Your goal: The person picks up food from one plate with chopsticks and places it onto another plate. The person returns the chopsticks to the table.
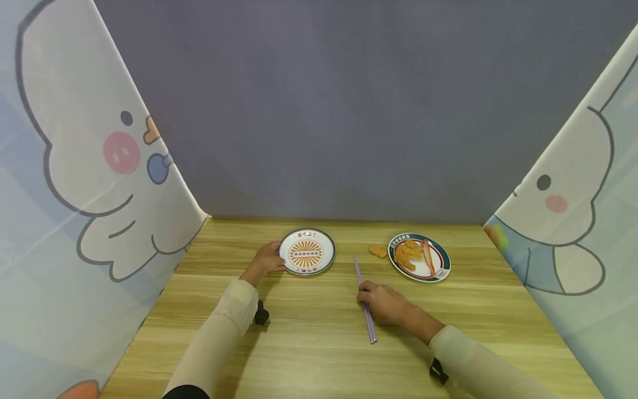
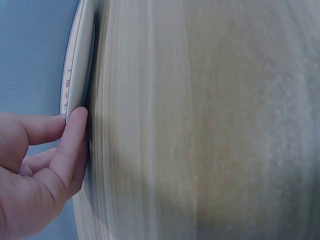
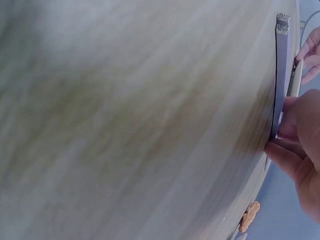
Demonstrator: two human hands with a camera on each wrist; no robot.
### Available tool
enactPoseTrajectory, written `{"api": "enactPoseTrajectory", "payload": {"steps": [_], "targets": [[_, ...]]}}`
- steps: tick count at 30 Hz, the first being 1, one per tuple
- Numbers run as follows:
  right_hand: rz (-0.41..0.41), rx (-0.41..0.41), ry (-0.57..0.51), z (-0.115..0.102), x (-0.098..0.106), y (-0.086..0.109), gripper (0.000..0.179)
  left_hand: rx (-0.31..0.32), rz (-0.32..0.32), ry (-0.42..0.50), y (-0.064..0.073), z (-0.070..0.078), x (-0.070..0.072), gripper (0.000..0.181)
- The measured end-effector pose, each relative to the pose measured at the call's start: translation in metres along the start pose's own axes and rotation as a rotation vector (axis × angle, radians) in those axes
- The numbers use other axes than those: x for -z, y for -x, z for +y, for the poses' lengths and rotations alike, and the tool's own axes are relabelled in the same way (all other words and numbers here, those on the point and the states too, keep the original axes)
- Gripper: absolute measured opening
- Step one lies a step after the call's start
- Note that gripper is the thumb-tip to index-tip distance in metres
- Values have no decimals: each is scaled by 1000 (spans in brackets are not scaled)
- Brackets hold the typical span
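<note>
At the back of the table, left of the middle, my left hand [image 1: 266, 259] pinches the left rim of a white plate [image 1: 306, 256] with an orange sunburst pattern. In the left wrist view the thumb lies on the plate's upper side, with fingers under its edge. My right hand [image 1: 386, 303] holds a pair of purple chopsticks [image 1: 370, 324] around their middle, low over the wooden table. Silvery ends of the chopsticks point toward me. Whether the chopsticks touch the table along their whole length is hard to tell.
Right of the chopsticks stands a green-rimmed plate [image 1: 443, 250] bearing fried golden pieces [image 1: 407, 255] and a pinkish strip [image 1: 428, 257]. A loose golden nugget [image 1: 377, 251] lies beside it on the table [image 1: 309, 332]. Grey cloth [image 1: 319, 111] rises behind; printed panels flank both sides.
</note>
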State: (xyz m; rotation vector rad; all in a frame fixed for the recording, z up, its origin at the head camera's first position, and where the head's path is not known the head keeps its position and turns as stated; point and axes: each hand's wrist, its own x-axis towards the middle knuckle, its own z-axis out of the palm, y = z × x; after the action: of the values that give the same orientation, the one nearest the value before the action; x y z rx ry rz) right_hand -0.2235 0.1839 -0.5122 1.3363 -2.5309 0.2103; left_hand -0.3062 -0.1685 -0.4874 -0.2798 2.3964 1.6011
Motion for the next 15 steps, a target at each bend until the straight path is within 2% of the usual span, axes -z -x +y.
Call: {"api": "enactPoseTrajectory", "payload": {"steps": [5,15], "targets": [[3,-22,-13,-2,2,1,13,0,-3,-9,-1,0,-1,72],[-46,-120,6,0,1,-2,11,0,-5,-22,-3,0,-2,73]]}}
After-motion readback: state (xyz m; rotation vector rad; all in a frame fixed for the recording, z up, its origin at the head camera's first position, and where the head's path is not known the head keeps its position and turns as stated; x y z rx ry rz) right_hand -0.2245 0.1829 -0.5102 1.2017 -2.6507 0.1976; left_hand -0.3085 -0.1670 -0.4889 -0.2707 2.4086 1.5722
